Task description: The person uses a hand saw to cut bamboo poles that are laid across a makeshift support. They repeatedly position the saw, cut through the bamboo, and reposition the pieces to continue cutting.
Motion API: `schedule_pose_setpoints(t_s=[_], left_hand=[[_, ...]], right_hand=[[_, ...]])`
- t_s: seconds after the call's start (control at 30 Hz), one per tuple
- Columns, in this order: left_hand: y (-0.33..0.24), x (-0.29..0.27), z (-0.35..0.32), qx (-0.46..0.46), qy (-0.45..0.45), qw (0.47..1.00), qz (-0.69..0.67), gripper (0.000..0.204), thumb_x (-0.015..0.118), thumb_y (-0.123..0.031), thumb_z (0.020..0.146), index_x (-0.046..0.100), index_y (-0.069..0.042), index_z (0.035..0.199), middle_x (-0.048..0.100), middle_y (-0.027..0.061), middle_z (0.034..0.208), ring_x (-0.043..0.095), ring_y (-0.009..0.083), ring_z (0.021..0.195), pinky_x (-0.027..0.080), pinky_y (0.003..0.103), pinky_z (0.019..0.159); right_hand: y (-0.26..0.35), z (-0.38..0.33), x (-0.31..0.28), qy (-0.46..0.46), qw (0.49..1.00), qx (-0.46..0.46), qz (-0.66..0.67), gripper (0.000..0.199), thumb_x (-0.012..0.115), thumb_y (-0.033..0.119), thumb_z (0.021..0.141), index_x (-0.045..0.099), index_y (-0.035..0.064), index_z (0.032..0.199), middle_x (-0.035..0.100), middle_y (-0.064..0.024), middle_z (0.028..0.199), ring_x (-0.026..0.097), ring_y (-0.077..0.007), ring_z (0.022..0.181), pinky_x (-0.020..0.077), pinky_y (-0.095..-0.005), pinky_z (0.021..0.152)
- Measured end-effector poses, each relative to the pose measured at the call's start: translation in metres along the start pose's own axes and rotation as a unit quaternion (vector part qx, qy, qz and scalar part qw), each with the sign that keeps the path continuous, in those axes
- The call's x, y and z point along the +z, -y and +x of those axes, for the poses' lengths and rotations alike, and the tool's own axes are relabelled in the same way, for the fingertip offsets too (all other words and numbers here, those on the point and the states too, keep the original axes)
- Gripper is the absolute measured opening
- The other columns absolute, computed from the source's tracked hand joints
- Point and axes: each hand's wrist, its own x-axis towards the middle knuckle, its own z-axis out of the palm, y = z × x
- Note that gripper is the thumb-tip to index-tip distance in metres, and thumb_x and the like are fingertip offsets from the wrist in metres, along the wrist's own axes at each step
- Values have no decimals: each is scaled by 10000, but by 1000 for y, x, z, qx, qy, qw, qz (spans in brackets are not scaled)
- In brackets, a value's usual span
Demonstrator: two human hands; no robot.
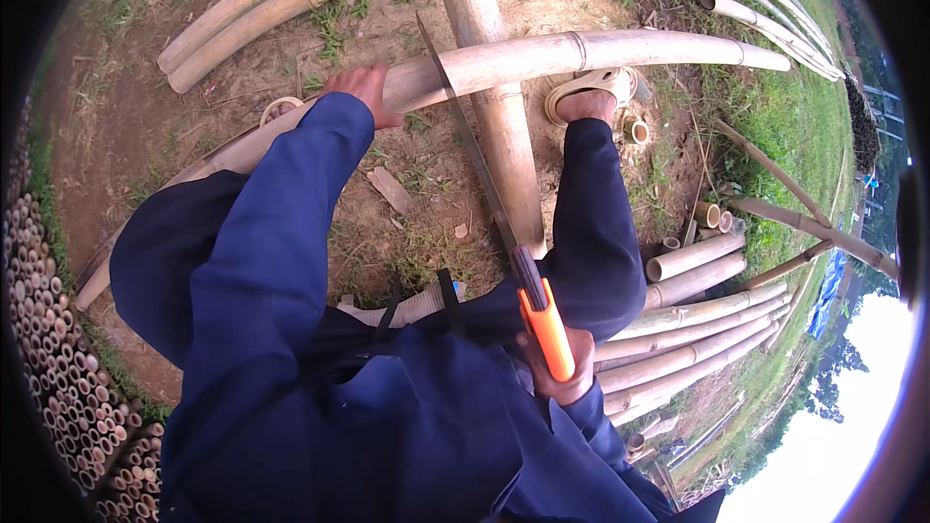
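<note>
My left hand (366, 90) presses down on a long pale bamboo pole (581, 50) that lies across another upright-running bamboo pole (504, 136). My right hand (562, 368) grips the orange handle of a hand saw (544, 327). The saw's thin blade (465, 126) runs up from the handle and meets the long pole just right of my left hand. My foot in a pale sandal (591, 87) rests by the long pole on the right. My arms and legs are in dark blue clothing.
Cut bamboo lengths (697, 329) lie stacked at the right. Many bamboo tube ends (58, 358) are piled at the left edge. More long poles (281, 0) lie on the bare earth at the top, with grass beyond. Small offcuts (712, 216) sit near the stack.
</note>
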Motion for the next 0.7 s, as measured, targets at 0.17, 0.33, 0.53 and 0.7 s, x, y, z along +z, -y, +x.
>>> schedule_pose_setpoints(t_s=[0.17,0.33,0.53,0.7], left_hand=[[4,-2,-1,23,15,1000,-10,698,878,-388,679,580,-32,1201,740,223,1049,715,402,1036,538,496,952],[3,3,-6,6,2,1000,-3,712,876,-409,670,583,-34,1200,739,223,1050,715,403,1029,538,493,951],[-1,-2,3,-6,19,1000,-13,809,897,-406,641,573,-68,1301,725,229,1105,697,412,1073,527,510,984],[14,-9,3,-18,36,999,-8,872,907,-401,632,564,-97,1374,711,232,1156,681,419,1110,515,511,1007]], right_hand=[[-9,105,40,14,997,10,71,196,758,109,915,644,-35,846,611,-113,632,485,-165,543,450,-358,555],[-12,-28,-9,-9,1000,26,-11,158,757,99,904,715,-31,982,705,-130,761,678,-207,668,534,-327,660],[1,78,33,-5,998,45,37,195,748,99,903,631,-49,851,561,-179,628,516,-270,526,441,-398,551],[12,21,7,28,998,52,22,118,723,74,913,685,-34,940,637,-173,681,648,-274,619,509,-380,613]])
